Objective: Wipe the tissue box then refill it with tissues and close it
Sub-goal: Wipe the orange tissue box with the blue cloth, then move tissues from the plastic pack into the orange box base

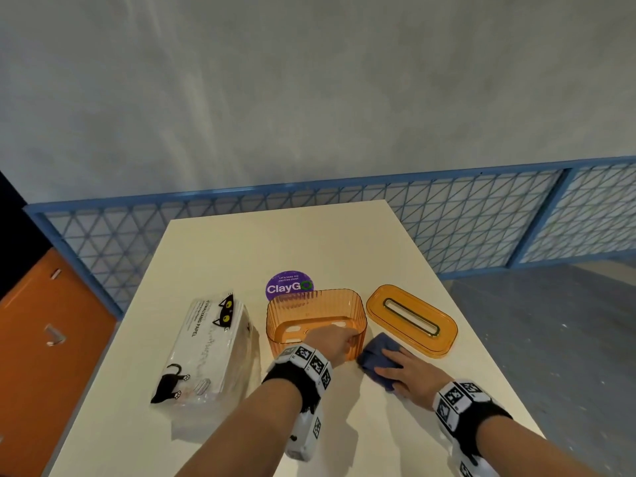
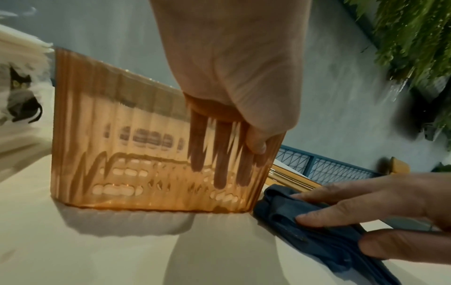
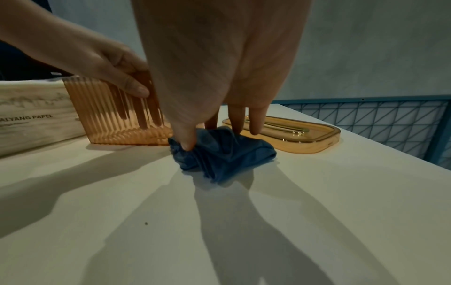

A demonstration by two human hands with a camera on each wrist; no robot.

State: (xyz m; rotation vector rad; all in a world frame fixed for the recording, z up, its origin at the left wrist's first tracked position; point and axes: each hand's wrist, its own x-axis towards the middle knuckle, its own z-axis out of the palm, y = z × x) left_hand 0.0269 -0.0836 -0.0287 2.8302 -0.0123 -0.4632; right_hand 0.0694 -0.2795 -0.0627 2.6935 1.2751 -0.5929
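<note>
An orange see-through ribbed tissue box [image 1: 315, 311] stands open on the white table [image 1: 309, 235]. My left hand [image 1: 344, 339] grips its near right wall, fingers inside and thumb [image 2: 256, 144] outside. The flat orange lid [image 1: 411, 320] with its slot lies to the right of the box. Between box and lid lies a bunched blue cloth [image 1: 373, 356]. My right hand [image 1: 385, 364] is on the cloth [image 3: 227, 154], which bunches between thumb and fingers. A tissue pack [image 1: 210, 349] printed with black cats lies left of the box.
A purple round ClayGo sticker [image 1: 289, 285] shows on the table behind the box. A blue mesh fence [image 1: 481, 218] runs past the table's far and right edges. An orange cabinet [image 1: 51, 339] stands beside the table on the left. Bare tabletop lies in front of my hands.
</note>
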